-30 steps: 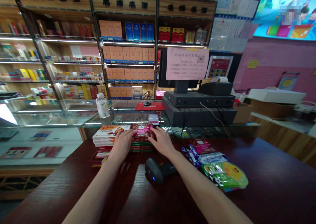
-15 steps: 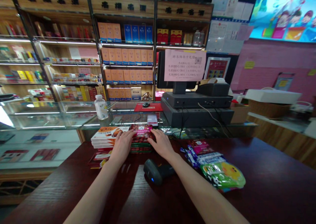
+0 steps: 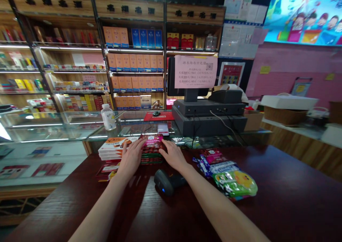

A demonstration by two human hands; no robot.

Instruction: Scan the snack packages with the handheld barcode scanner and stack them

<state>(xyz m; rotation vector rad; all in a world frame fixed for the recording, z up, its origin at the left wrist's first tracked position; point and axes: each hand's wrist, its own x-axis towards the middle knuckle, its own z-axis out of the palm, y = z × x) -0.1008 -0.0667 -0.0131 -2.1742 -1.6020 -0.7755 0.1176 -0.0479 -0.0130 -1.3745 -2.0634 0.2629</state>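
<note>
Orange cartons [image 3: 117, 145] are lying under my open left hand [image 3: 130, 157], while my open right hand [image 3: 173, 156] is touching a red packet [image 3: 151, 141] near a black barcode scanner [image 3: 165, 182].

Red packet [image 3: 151, 141] partly hidden by hands [image 3: 130, 157] [image 3: 173, 156]
</note>
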